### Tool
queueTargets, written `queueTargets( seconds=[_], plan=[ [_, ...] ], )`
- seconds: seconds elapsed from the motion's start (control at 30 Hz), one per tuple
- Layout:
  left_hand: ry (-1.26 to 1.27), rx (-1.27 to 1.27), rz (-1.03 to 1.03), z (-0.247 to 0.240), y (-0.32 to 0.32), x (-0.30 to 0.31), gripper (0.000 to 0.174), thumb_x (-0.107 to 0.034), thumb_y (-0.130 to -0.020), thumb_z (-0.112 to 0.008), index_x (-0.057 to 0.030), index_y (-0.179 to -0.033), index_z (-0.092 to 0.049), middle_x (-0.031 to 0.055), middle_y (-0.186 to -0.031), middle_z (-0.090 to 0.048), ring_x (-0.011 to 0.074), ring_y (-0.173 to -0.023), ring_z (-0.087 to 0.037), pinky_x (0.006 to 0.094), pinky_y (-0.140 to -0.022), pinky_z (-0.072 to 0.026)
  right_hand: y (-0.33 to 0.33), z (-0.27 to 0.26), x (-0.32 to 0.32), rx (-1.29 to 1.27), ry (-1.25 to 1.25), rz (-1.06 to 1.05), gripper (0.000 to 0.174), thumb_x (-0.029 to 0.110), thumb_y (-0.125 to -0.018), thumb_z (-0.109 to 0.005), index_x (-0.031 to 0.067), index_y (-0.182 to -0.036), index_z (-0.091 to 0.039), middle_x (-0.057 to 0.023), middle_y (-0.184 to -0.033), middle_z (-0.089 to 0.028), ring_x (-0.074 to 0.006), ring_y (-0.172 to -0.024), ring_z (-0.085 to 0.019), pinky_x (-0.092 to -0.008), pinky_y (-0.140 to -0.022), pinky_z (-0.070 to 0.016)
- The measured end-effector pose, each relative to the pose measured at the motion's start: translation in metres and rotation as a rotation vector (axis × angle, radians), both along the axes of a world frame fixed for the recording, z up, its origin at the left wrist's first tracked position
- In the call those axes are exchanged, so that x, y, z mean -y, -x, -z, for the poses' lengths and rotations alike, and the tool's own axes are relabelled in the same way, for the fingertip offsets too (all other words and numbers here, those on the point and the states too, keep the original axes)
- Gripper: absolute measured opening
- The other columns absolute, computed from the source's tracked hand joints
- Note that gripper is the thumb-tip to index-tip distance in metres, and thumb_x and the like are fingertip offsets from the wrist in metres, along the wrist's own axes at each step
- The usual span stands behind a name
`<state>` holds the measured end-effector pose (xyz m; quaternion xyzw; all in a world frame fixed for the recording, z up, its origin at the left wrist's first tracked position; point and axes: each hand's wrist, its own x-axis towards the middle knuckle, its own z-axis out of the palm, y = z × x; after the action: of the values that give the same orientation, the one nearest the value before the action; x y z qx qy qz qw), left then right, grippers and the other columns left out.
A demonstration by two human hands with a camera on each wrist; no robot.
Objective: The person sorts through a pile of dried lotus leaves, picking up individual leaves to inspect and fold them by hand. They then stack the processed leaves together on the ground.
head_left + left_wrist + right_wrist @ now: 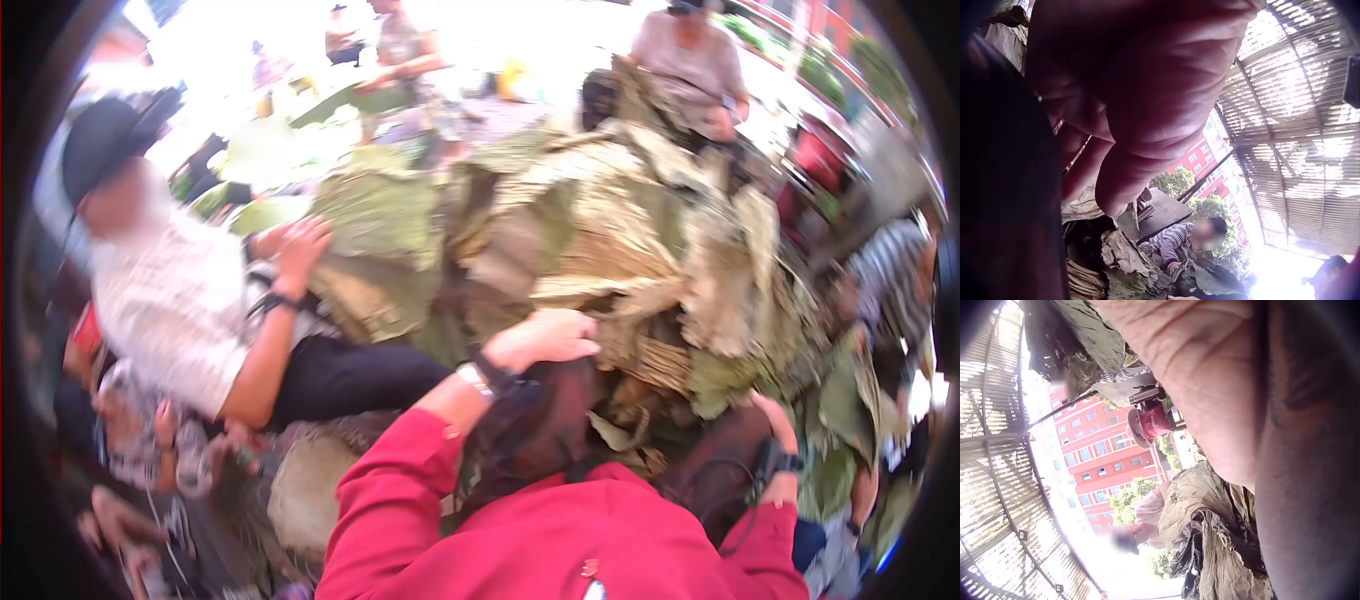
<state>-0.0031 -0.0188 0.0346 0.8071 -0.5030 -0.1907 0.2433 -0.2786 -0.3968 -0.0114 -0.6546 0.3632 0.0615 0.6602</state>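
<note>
In the head view my left hand [545, 338] rests over my left knee, its fingers loosely bent and holding nothing. The left wrist view shows its palm [1141, 81] close up, beside the dark trouser leg. My right hand [777, 418] rests on the outer side of my right knee [715, 455]; in the right wrist view its palm [1204, 375] lies against dark cloth [1310, 456]. Just beyond the knees is a large heap of dried, yellow-brown and green leaves [600, 240], which neither hand appears to touch.
A person in a dark cap and pale shirt [170, 300] sits close on the left, hands near green leaves [385, 215]. Another person [690, 65] sits behind the heap. At the right are a striped-shirted person [890, 275] and a red object [820, 155].
</note>
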Motion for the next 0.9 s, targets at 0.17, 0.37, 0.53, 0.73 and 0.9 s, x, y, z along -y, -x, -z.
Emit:
queueTargets(
  seconds=[0.17,0.37,0.53,0.73,0.9],
  plan=[
    [0.153,-0.361,0.105,-0.058,0.012,0.032,0.025,-0.018,-0.080,-0.056,0.0005,-0.097,-0.057,0.0101,-0.086,-0.061,0.0175,-0.082,-0.057,0.0278,-0.072,-0.0439,0.025,-0.009,0.001,0.088,0.168,-0.157,0.042,0.039,-0.085,-0.046,0.0004,-0.085,-0.064,-0.0049,-0.078,-0.063,-0.0131,-0.072,-0.057,-0.0263,-0.072,-0.0436],
    [0.259,-0.863,0.163,-0.104,0.025,0.086,0.024,-0.013,-0.082,-0.056,0.0016,-0.101,-0.056,0.0081,-0.094,-0.061,0.0130,-0.089,-0.056,0.0242,-0.081,-0.0418,0.061,-0.018,0.023,0.089,0.314,-0.321,0.042,0.038,-0.085,-0.046,-0.0001,-0.091,-0.062,-0.0065,-0.086,-0.063,-0.0154,-0.084,-0.055,-0.0270,-0.080,-0.0399],
    [0.398,-0.907,0.210,-0.086,0.023,0.149,0.025,-0.020,-0.084,-0.054,0.0016,-0.096,-0.057,0.0134,-0.087,-0.063,0.0185,-0.080,-0.060,0.0292,-0.076,-0.0461,0.048,-0.090,0.033,0.008,0.473,-0.343,0.024,0.023,-0.083,-0.053,0.0008,-0.091,-0.060,-0.0021,-0.082,-0.060,-0.0089,-0.079,-0.053,-0.0232,-0.073,-0.0420],
    [0.411,-1.058,0.079,-0.022,0.010,0.193,0.021,-0.018,-0.086,-0.052,0.0004,-0.095,-0.057,0.0119,-0.085,-0.063,0.0164,-0.077,-0.060,0.0268,-0.072,-0.0468,-0.010,-0.108,0.038,0.078,0.688,-0.264,0.023,0.022,-0.082,-0.054,0.0006,-0.091,-0.057,-0.0024,-0.078,-0.059,-0.0098,-0.074,-0.053,-0.0241,-0.067,-0.0422],
    [0.193,-1.014,-0.073,0.020,0.004,0.195,0.020,-0.020,-0.085,-0.053,-0.0023,-0.093,-0.057,0.0089,-0.084,-0.063,0.0141,-0.075,-0.060,0.0237,-0.068,-0.0457,-0.016,-0.014,0.032,-0.385,1.024,-0.486,0.029,0.017,-0.074,-0.058,0.0024,-0.099,-0.054,-0.0114,-0.088,-0.060,-0.0250,-0.081,-0.057,-0.0341,-0.070,-0.0445]
  ],
)
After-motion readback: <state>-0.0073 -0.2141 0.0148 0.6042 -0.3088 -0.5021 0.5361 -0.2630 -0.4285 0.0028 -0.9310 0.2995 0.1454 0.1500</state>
